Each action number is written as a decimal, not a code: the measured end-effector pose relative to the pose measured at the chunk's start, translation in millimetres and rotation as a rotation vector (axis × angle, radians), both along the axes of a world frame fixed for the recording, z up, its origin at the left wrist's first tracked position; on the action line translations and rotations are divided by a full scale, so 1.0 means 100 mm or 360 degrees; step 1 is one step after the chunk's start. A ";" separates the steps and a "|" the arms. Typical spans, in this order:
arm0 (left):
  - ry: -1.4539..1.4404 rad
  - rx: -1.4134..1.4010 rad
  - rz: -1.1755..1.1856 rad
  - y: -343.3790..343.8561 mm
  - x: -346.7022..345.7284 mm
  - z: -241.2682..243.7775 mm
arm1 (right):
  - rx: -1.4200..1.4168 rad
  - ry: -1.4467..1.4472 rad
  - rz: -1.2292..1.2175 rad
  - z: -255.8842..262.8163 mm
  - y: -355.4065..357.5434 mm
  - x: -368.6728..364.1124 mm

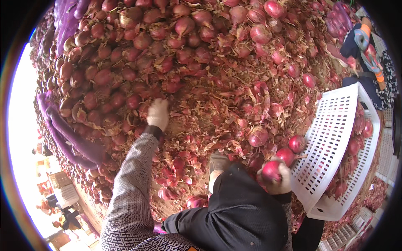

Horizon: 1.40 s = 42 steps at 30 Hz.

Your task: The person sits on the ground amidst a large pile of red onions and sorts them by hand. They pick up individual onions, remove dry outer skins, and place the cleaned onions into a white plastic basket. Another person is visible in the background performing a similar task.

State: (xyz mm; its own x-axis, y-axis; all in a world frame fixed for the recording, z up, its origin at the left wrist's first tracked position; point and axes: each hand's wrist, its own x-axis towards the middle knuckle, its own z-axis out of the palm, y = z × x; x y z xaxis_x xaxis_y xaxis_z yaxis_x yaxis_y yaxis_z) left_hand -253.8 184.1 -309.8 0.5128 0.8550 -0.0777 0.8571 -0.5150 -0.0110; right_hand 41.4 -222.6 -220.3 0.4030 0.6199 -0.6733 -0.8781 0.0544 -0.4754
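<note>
My right hand point(284, 180) holds a red onion point(271, 171) beside my bent knee, close to the wall of a white slotted plastic crate point(328, 131). Two more red onions point(296, 144) lie against that crate, just beyond this hand. Stretched forward, my left hand point(158, 113) is at the lower edge of a large heap of red onions point(125, 75). It is blurred, its fingers point away from me, and whatever is under them is hidden. Several onions point(354, 146) are inside the tilted crate.
Loose onion skins point(216, 106) cover the ground before me. Purple mesh sacks point(72, 138) lie on the heap's left side. At the right, another person in gloves point(362, 39) sits near a filled mesh bag point(338, 21). More crates point(340, 238) stand at the lower right.
</note>
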 end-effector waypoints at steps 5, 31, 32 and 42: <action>0.0789 0.0118 -0.0340 0.39 0.06 -0.38 | 0.0007 0.0011 -0.0011 -0.07 -0.46 0.00; -0.1604 -0.2751 -0.0253 -2.65 2.35 1.30 | 0.0612 0.0485 -0.0119 0.09 -0.54 -0.03; -0.1623 -0.2882 -0.0175 -2.59 2.42 1.31 | 0.0695 0.0580 -0.0137 0.31 -0.70 -0.01; -0.2025 -0.2389 0.0635 -1.75 1.07 0.32 | 0.0310 -0.0422 -0.0901 1.77 -2.07 0.94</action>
State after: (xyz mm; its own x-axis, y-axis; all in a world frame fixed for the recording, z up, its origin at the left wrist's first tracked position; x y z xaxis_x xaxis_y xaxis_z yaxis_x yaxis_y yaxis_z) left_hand -146.9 9.5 -277.8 0.6745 0.5264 -0.5176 0.0729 0.6502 0.7562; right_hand 135.7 -430.0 -42.8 0.8398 0.3640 -0.4028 -0.5427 0.5809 -0.6067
